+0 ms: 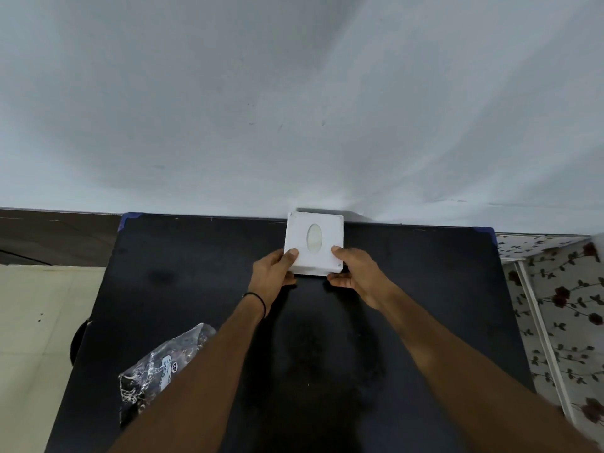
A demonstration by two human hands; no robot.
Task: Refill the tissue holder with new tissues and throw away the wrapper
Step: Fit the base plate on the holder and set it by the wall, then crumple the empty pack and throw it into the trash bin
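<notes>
A white square tissue holder (312, 238) with an oval opening in its top stands at the far edge of the black table (408, 289), against the wall. My left hand (273, 273) grips its near left corner, thumb on top. My right hand (358, 274) grips its near right corner in the same way. A crumpled clear plastic wrapper (157, 367) with a printed label lies on the table at the near left, partly behind my left forearm.
A plain pale wall (294, 109) rises directly behind the table. A floral-patterned cabinet or cover (565, 305) stands close to the table's right side. Light floor tiles (36, 322) and a dark round object (77, 343) are at the left.
</notes>
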